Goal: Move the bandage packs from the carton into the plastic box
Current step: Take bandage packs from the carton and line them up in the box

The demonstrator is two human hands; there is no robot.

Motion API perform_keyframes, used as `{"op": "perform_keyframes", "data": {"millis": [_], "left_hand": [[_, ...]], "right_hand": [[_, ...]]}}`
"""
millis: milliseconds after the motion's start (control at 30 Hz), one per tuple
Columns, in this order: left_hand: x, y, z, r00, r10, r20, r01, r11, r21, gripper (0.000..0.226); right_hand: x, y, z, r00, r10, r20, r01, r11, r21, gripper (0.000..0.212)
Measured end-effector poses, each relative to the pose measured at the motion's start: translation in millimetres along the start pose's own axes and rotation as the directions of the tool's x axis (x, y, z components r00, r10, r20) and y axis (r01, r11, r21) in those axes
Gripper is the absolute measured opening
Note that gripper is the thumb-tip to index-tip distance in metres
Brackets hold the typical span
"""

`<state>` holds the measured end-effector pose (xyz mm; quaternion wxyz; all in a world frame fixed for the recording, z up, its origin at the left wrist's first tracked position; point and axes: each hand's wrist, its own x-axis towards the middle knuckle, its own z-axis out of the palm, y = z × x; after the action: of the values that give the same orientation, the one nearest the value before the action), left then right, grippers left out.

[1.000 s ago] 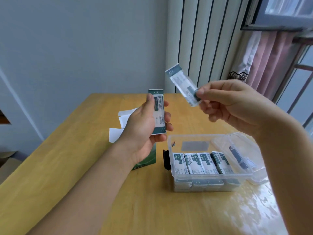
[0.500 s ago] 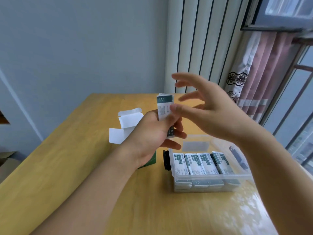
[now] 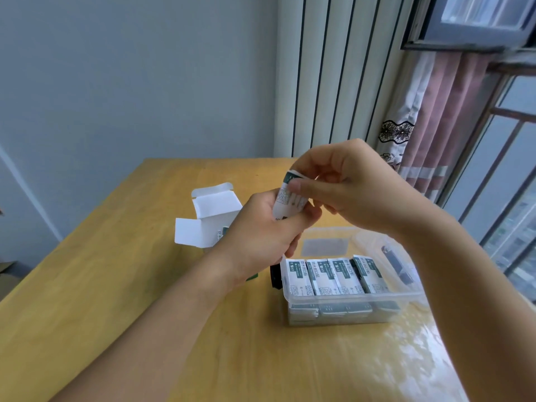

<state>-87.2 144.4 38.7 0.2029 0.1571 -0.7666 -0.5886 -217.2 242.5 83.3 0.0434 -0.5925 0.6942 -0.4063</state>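
My left hand (image 3: pixel 261 236) grips a small stack of white-and-green bandage packs (image 3: pixel 287 198) upright above the table. My right hand (image 3: pixel 348 192) pinches the top of that stack with thumb and fingers. Behind my left hand stands the open carton (image 3: pixel 211 216), its white flaps up; its green body is mostly hidden by my hand. The clear plastic box (image 3: pixel 356 303) sits below my hands on the right, with several bandage packs (image 3: pixel 333 275) lined up side by side in its near half.
The wooden table (image 3: pixel 145 329) carries everything. The box's clear lid (image 3: pixel 400 256) lies against its right side. A black clip (image 3: pixel 275 277) sticks out at the box's left end. A wall, a radiator-like panel and a curtain lie beyond the table.
My right hand held one pack up to the right, then came over to the stack in my left hand and now pinches its top. Both hands sit slightly lower and closer together.
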Motion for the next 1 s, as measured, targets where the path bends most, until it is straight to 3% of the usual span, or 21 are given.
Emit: {"op": "perform_keyframes", "data": {"millis": [133, 233, 367, 433, 500, 567, 700, 833, 1000], "left_hand": [[1, -5, 5, 1.000, 0.019, -0.017, -0.019, 1.000, -0.008, 0.015], [1, -4, 5, 0.999, 0.025, -0.025, -0.024, 0.999, 0.024, 0.004], [1, 0, -4, 0.998, -0.039, 0.049, 0.033, 0.993, 0.117, 0.030], [1, 3, -14, 0.999, -0.021, 0.040, 0.011, 0.973, 0.231, 0.027], [0, 6, -25, 0.999, 0.023, 0.034, -0.034, 0.939, 0.342, 0.016], [-2, 8, -31, 0.991, 0.023, 0.131, -0.085, 0.869, 0.488, 0.015], [-8, 4, -22, 0.942, -0.136, 0.306, -0.130, 0.693, 0.709, 0.040], [-8, -4, -16, 0.924, -0.172, 0.341, -0.184, 0.580, 0.793, 0.059], [-6, -7, -17, 0.913, -0.186, 0.363, -0.205, 0.560, 0.803, 0.058]], "right_hand": [[1, 6, -4, 0.993, 0.028, 0.110, -0.035, 0.998, 0.057, 0.009], [2, 7, -4, 0.994, 0.020, 0.110, -0.030, 0.996, 0.087, 0.008], [1, 21, -22, 0.993, 0.098, 0.066, -0.107, 0.983, 0.149, 0.009], [-3, 35, -38, 0.976, 0.192, 0.103, -0.202, 0.975, 0.091, 0.010], [-9, 48, -47, 0.932, 0.293, 0.215, -0.293, 0.956, -0.035, 0.013], [-12, 56, -44, 0.866, 0.380, 0.325, -0.349, 0.925, -0.151, 0.017], [-7, 64, -23, 0.764, 0.467, 0.445, -0.393, 0.884, -0.253, 0.014], [-3, 64, -10, 0.723, 0.484, 0.493, -0.384, 0.875, -0.296, 0.013], [-3, 64, 0, 0.666, 0.512, 0.542, -0.387, 0.859, -0.336, 0.011]]}}
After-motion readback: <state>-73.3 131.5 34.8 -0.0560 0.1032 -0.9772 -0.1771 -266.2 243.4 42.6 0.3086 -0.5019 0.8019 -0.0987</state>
